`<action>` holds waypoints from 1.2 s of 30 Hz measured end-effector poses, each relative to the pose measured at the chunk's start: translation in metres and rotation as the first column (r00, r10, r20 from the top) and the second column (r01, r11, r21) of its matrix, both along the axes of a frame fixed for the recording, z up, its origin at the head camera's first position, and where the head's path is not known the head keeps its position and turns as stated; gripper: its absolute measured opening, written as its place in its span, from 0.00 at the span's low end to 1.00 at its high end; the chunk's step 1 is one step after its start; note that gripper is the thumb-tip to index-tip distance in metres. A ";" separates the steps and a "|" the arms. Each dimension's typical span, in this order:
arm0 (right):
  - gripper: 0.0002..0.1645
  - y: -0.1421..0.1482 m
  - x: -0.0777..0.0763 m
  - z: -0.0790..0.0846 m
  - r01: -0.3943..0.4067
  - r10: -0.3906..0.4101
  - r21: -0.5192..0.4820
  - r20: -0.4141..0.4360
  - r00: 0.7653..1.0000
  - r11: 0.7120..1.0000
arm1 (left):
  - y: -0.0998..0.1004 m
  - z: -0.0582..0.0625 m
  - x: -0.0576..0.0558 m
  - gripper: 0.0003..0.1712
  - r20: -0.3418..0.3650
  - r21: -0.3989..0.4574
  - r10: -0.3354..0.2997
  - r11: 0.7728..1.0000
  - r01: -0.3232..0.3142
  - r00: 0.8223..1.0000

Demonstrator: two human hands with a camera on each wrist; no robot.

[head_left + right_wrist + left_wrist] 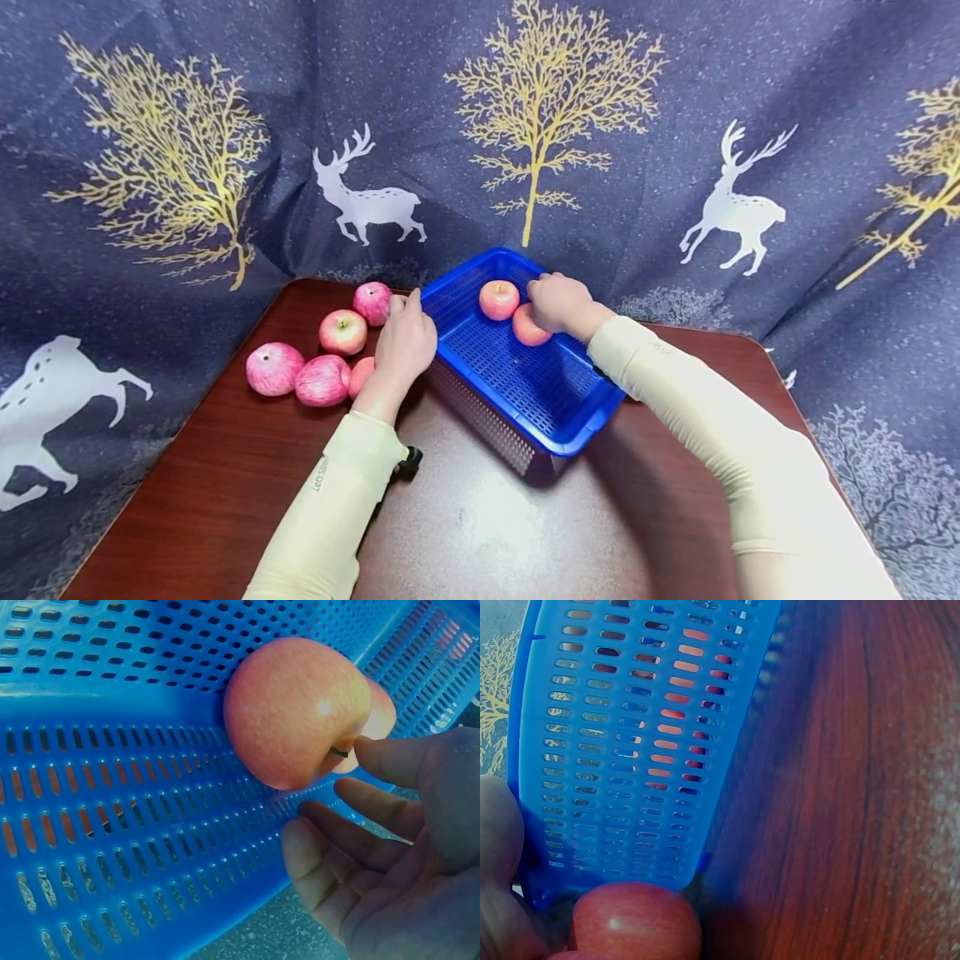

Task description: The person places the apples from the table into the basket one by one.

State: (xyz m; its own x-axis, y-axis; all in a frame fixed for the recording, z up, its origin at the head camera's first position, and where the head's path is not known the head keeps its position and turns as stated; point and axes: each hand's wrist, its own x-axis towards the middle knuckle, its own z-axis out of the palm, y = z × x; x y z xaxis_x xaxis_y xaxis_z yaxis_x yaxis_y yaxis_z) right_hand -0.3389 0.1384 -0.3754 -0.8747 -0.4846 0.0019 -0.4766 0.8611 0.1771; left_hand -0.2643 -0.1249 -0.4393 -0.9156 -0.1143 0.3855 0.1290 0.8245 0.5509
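A blue perforated plastic basket stands on the table, set at a slant. My left hand holds the basket's left rim; in the left wrist view its thumb lies against the rim. Two apples sit inside the basket: one farther back and one nearer. Over the nearer apple is my right hand. The right wrist view shows that hand's fingers loosely bent below the apple, not wrapped round it. The thumb tip is by the stem; whether it touches is unclear.
Several apples lie on the table left of the basket, among them a pink one and a yellowish-red one. Another apple is close to the basket's outer side. Behind the brown table hangs a dark patterned cloth.
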 end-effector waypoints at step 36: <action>0.28 0.092 0.030 0.053 0.123 -0.148 -0.480 -0.014 0.989 0.869 | 0.000 0.001 0.002 0.29 0.007 0.010 -0.004 1.000 0.004 1.000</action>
State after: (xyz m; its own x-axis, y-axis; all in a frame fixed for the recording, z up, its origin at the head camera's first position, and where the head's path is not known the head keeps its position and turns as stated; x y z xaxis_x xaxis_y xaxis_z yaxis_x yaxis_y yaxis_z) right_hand -0.3086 0.2307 -0.3222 -0.9244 -0.2911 0.2466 -0.3510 0.9022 -0.2508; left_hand -0.2625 -0.1248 -0.4386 -0.9187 -0.1144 0.3781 0.1286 0.8184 0.5600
